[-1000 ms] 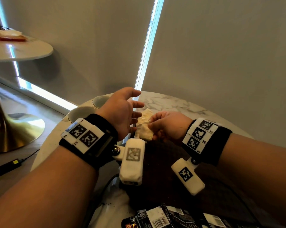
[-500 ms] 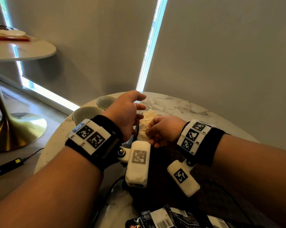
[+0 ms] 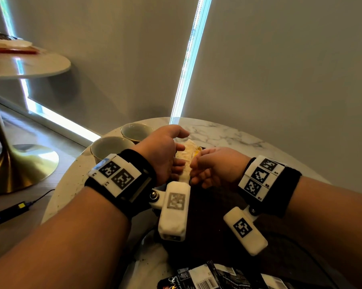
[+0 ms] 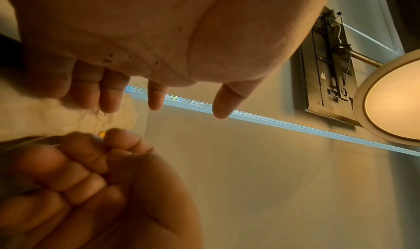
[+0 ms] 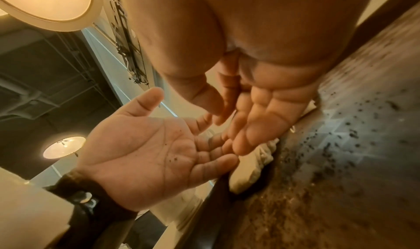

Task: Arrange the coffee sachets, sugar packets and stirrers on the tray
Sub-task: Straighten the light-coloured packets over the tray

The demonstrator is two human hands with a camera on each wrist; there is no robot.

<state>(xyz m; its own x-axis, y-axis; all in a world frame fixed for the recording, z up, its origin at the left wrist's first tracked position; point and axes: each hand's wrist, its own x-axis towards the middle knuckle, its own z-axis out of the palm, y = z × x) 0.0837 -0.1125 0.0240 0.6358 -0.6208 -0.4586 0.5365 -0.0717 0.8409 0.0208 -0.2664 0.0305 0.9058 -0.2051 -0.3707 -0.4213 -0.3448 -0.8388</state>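
Honestly not much I can actually read here. The dark sachets [image 3: 215,278] at the bottom of the head view have white barcode stickers and some print, but it's too small and blurry to make out. My wristbands [image 3: 117,176] just carry black-and-white square marker codes, no legible words or numbers.
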